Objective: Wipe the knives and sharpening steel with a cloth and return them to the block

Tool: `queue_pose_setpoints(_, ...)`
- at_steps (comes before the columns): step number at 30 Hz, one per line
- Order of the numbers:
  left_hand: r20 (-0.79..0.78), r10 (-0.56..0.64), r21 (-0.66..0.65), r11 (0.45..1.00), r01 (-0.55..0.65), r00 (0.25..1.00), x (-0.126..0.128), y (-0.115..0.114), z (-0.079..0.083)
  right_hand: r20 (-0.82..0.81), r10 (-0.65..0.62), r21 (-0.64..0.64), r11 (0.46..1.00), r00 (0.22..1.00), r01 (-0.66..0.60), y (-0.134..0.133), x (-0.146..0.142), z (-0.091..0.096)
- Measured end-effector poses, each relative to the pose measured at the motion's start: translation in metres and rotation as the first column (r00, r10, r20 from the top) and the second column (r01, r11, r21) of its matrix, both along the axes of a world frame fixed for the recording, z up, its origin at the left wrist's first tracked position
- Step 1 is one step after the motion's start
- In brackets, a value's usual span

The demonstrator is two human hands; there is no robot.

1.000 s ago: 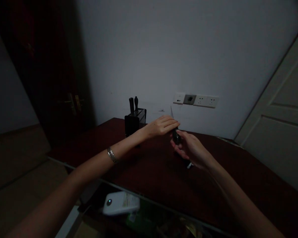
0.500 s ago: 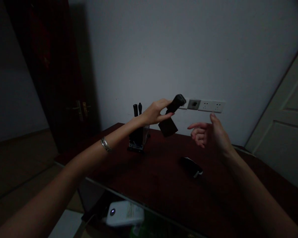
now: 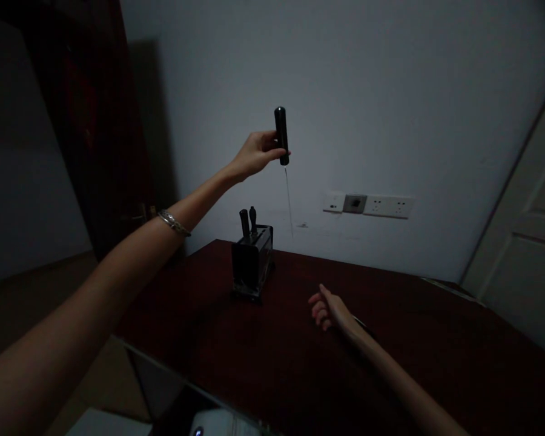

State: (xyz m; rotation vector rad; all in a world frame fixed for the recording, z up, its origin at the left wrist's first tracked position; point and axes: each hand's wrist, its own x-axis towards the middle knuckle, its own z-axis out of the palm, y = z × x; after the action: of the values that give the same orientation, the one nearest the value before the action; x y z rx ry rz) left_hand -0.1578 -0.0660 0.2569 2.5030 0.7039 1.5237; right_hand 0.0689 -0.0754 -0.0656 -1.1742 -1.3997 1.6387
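My left hand (image 3: pixel 260 151) is closed round the black handle of a knife (image 3: pixel 281 134), lifted well above the table in front of the wall. The blade points down and shows edge-on as a thin line. Below and left of it stands a black knife block (image 3: pixel 252 260) with two black handles sticking out of its top. My right hand (image 3: pixel 331 312) hovers low over the table with loosely bent fingers and nothing in them. A pale edge of a dark object (image 3: pixel 361 322) peeks out beside my right wrist; my arm hides most of it.
The dark red table (image 3: pixel 272 351) meets a pale wall with a row of sockets (image 3: pixel 367 204). A white device (image 3: pixel 224 422) sits below the table's front edge. A dark door stands at left, a white door (image 3: pixel 527 260) at right.
My left hand has raised the knife up and to the left and turned it so its broad blade now shows edge-on. My right hand has moved down and left, over the dark object.
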Motion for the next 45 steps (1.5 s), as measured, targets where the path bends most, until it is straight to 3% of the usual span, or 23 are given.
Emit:
queue_pose_setpoints(6,-0.023,0.042,-0.110,0.993,-0.044,0.999,-0.021,0.027,0.020,0.047,0.050,0.068,0.996,0.998,-0.054,0.017,-0.011,-0.054)
queue_pose_setpoints(10,-0.076,0.080,-0.179,0.980,-0.092,0.994,-0.037,0.048,0.024,0.051,0.033,0.193,0.980,0.998,-0.042,0.018,-0.009,-0.071)
queue_pose_setpoints(18,-0.147,0.095,-0.327,0.935,-0.139,0.985,-0.062,0.068,0.021,-0.017,0.023,0.193,0.981,1.000,-0.019,0.017,-0.003,-0.075)
queue_pose_setpoints(26,-0.146,0.085,-0.416,0.899,-0.139,0.986,-0.078,0.075,0.005,-0.007,0.019,0.186,0.982,1.000,-0.018,0.017,-0.002,-0.077)
queue_pose_setpoints(45,-0.116,0.058,-0.482,0.869,-0.107,0.992,-0.080,0.084,-0.009,0.029,0.020,0.186,0.982,0.999,-0.025,0.015,-0.001,-0.077)
